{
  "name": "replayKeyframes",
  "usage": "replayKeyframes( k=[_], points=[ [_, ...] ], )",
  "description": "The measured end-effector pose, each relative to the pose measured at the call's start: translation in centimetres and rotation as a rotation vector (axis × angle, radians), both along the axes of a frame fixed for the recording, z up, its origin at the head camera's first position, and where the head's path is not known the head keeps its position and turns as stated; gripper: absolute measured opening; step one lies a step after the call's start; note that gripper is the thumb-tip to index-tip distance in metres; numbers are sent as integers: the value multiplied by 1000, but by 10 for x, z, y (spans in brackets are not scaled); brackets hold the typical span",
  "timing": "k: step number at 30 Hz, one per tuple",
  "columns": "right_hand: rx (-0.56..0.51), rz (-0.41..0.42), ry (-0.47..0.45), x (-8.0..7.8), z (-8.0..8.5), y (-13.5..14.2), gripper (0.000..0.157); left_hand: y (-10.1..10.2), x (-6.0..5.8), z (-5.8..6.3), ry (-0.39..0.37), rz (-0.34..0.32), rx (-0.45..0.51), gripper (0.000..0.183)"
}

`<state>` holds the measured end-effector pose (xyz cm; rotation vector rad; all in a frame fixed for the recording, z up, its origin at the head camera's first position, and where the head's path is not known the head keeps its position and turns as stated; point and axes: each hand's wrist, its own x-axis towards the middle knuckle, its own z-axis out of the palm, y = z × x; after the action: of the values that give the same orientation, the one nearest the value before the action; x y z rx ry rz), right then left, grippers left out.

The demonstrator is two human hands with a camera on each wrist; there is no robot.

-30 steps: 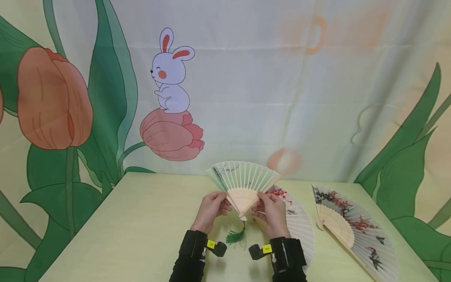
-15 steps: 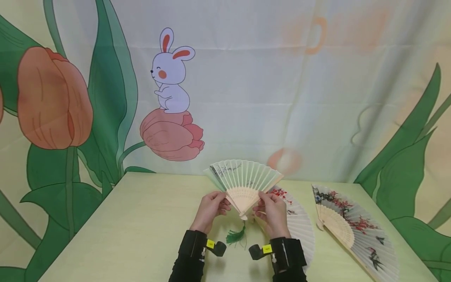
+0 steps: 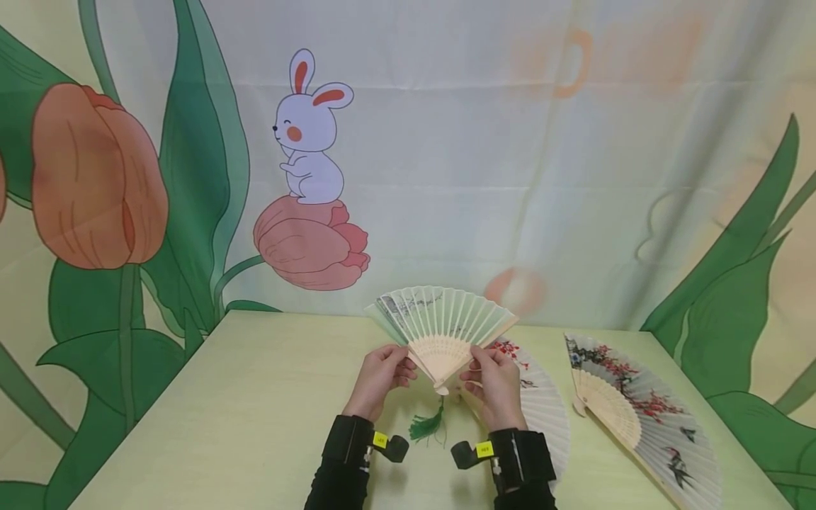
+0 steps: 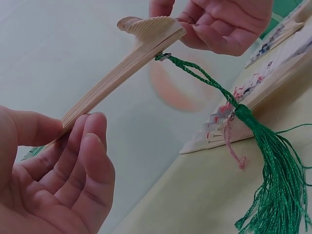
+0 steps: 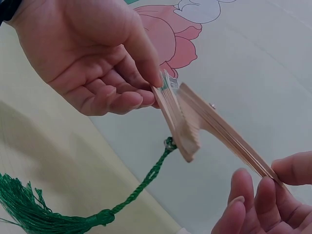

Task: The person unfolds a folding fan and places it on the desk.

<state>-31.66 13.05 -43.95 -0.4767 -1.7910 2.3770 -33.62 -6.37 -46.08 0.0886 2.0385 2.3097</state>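
Both hands hold a pale green folding fan [image 3: 440,333] with light wooden ribs, partly spread above the table, its pivot pointing down. My left hand [image 3: 380,374] pinches the left outer ribs between thumb and fingers. On the other side, my right hand [image 3: 494,375] pinches the right guard rib. Some leaves at the left are still stacked together, while those in the middle and right are fanned out. A green tassel [image 3: 426,425] hangs by a cord from the pivot. In the left wrist view the bundled ribs [image 4: 112,73] run between left thumb and fingers.
Partly behind my right hand, a spread white fan with red blossoms [image 3: 542,418] lies on the pale yellow table [image 3: 242,397]. Farther right lies another spread fan with blossoms and birds [image 3: 650,404]. A printed cloth backdrop [image 3: 446,177] rises behind the table.
The green fan has spread slightly wider, its right edge moving right and its top edge rising a little. My hands have drawn slightly apart, keeping their pinch.
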Motion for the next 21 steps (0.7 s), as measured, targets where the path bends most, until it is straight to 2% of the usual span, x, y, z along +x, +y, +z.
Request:
replayKeyframes(
  k=[21],
  points=[
    [-5, -8, 5, 0, 0, 1, 20, -3, 0, 3, -17, 10, 14, 23]
  ],
)
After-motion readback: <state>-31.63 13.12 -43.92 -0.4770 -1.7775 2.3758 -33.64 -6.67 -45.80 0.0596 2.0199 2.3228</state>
